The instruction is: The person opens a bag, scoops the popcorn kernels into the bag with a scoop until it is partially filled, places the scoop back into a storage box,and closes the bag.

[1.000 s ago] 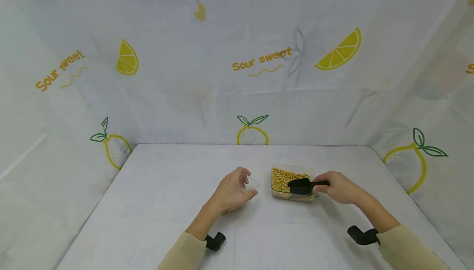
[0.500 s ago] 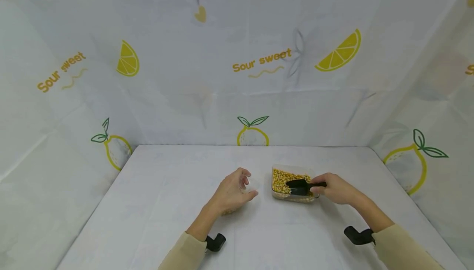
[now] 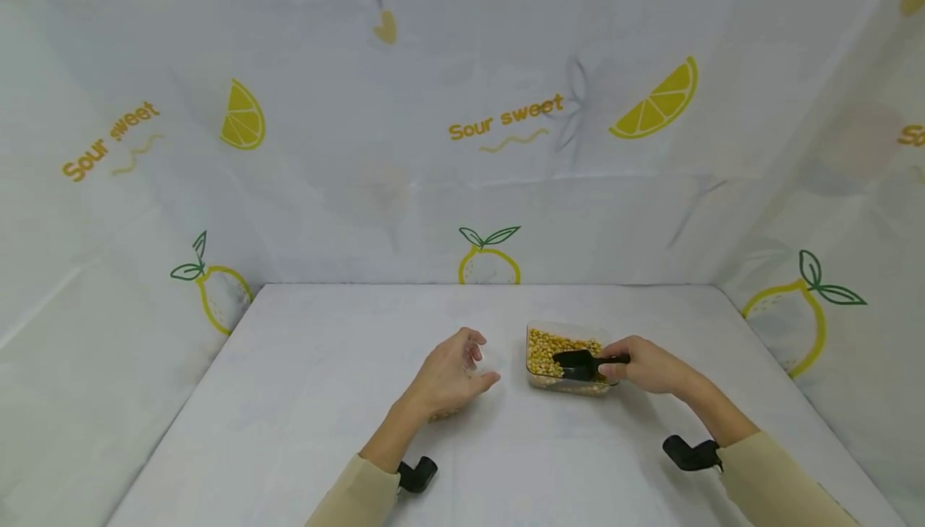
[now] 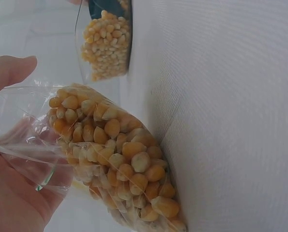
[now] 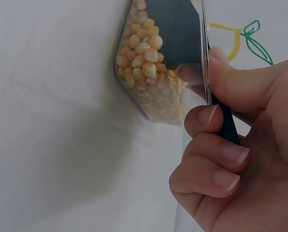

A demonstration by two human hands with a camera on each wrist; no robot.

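Note:
My right hand (image 3: 646,366) grips the handle of a black scoop (image 3: 576,365), whose blade lies among yellow corn kernels (image 3: 549,342) in a clear rectangular box (image 3: 567,387). In the right wrist view, the scoop's handle (image 5: 228,128) passes between thumb and curled fingers at the box's rim. To the left of the box, my left hand (image 3: 444,378) curves round the mouth of a clear plastic bag (image 4: 119,154), thumb spread away from the fingers. Corn kernels fill the bag's lower part, which rests on the table. From the head view, the hand hides most of the bag.
A white cloth covers the table (image 3: 325,366). Behind it hangs a white backdrop (image 3: 325,189) with lemon prints, and similar sheets close off both sides. A black wrist mount (image 3: 417,475) sits at the left sleeve, another mount (image 3: 691,453) at the right.
My right hand has moved slightly left, sliding the scoop further into the kernels in the box. The left hand and the bag have stayed in place.

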